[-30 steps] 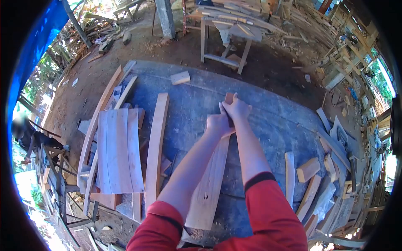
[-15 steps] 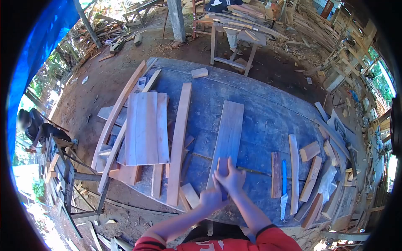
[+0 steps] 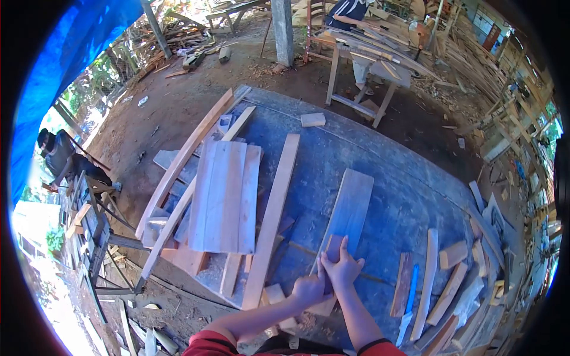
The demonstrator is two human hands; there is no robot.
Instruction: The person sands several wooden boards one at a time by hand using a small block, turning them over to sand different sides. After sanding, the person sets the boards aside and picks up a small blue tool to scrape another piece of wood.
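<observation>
A flat wooden board (image 3: 351, 204) lies lengthwise on the blue-grey tabletop. Pressed along its near half is a narrow brown wooden block (image 3: 333, 247), mostly covered by my hands. My right hand (image 3: 343, 270) grips the block's front part, thumb and forefinger on either side. Just behind and to the left, my left hand (image 3: 309, 291) is closed in a fist around the rear of the block. What the block's underside looks like is hidden.
Left of the board lie a long plank (image 3: 274, 213) and a panel of joined slats (image 3: 224, 199). A blue-handled tool (image 3: 411, 291) and several wood offcuts (image 3: 446, 293) are on the right. Two other people (image 3: 350, 13) work at separate benches.
My hands have slid the block forward along the board, baring its near end. The whole view has shifted, so the tabletop appears lower and farther right.
</observation>
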